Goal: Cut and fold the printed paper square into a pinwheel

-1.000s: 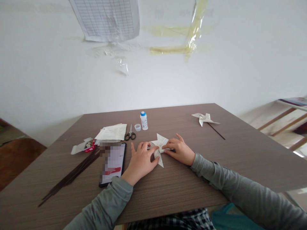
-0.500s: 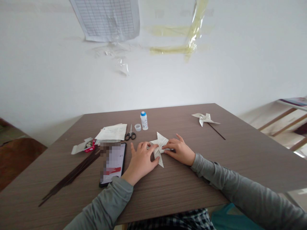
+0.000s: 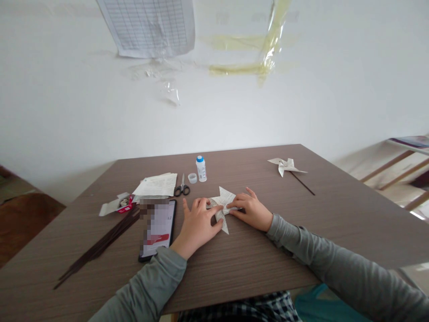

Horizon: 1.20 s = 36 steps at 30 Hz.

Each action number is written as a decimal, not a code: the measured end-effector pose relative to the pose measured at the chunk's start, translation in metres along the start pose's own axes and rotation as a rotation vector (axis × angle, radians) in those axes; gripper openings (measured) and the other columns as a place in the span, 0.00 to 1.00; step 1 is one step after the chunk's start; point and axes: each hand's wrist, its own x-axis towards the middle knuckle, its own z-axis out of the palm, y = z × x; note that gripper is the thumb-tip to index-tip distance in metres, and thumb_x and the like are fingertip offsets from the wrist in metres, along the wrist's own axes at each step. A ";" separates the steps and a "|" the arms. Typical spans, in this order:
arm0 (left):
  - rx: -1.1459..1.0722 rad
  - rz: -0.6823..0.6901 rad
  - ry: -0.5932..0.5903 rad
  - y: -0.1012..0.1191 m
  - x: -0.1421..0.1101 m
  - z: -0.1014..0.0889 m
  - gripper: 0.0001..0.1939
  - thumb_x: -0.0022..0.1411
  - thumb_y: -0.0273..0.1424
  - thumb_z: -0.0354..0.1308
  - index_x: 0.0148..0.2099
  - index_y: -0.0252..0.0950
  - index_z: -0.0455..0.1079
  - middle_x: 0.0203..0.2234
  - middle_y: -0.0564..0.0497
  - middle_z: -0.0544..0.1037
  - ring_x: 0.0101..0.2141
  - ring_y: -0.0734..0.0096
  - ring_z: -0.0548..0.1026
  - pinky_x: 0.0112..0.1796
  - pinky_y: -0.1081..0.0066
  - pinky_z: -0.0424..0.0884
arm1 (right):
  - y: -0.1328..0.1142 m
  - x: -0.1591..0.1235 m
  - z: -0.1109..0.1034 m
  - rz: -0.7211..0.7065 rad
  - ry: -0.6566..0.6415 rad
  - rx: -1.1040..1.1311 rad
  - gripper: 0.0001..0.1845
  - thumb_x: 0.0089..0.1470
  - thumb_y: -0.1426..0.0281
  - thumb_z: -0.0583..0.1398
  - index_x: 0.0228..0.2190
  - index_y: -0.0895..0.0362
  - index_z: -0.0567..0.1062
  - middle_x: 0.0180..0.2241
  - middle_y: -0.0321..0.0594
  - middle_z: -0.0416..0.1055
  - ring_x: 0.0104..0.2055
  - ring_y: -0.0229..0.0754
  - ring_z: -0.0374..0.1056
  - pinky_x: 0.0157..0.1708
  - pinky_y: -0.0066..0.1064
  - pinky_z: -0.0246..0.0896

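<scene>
A paper pinwheel [image 3: 226,195] with printed lines lies on the table between my hands, its pointed blades spread out. My left hand [image 3: 198,226] has its index finger and thumb on the left and near side of it, gripping it at the middle. From the right, my right hand [image 3: 253,212] holds the folds near the centre between thumb and fingers. The fingers hide part of the centre and the right blade. Farther right lies another paper pinwheel [image 3: 286,167] on a thin dark stick [image 3: 303,183].
Left of my hands are a phone [image 3: 159,230], dark sticks [image 3: 97,250], a small open box [image 3: 117,205], paper sheets [image 3: 156,185] and scissors [image 3: 182,188]. A blue-topped glue bottle [image 3: 201,170] stands behind, beside a clear cap [image 3: 192,178]. A wall rises behind the table [image 3: 241,281].
My left index finger has shifted slightly toward the pinwheel's centre, and the top blade sits a touch lower. More of the left blade shows. Everything else stays put.
</scene>
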 end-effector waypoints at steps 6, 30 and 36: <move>0.043 0.056 -0.003 0.000 0.002 -0.004 0.21 0.75 0.38 0.72 0.67 0.53 0.88 0.64 0.39 0.83 0.71 0.32 0.74 0.77 0.12 0.47 | -0.001 0.000 -0.001 0.023 -0.019 0.006 0.10 0.75 0.65 0.70 0.53 0.45 0.92 0.49 0.44 0.88 0.55 0.55 0.85 0.80 0.79 0.52; -0.029 -0.014 -0.015 -0.001 0.002 0.001 0.24 0.73 0.37 0.72 0.69 0.53 0.85 0.66 0.40 0.83 0.73 0.28 0.71 0.74 0.08 0.51 | 0.004 -0.001 0.001 0.002 -0.014 0.010 0.11 0.75 0.66 0.69 0.54 0.46 0.92 0.49 0.44 0.88 0.54 0.54 0.84 0.80 0.77 0.52; -0.029 -0.016 -0.020 0.000 0.003 0.001 0.26 0.73 0.36 0.72 0.71 0.51 0.84 0.66 0.39 0.83 0.73 0.29 0.72 0.74 0.08 0.51 | 0.001 0.000 0.000 0.012 -0.004 0.003 0.11 0.75 0.66 0.69 0.53 0.47 0.92 0.49 0.45 0.88 0.55 0.55 0.84 0.81 0.74 0.53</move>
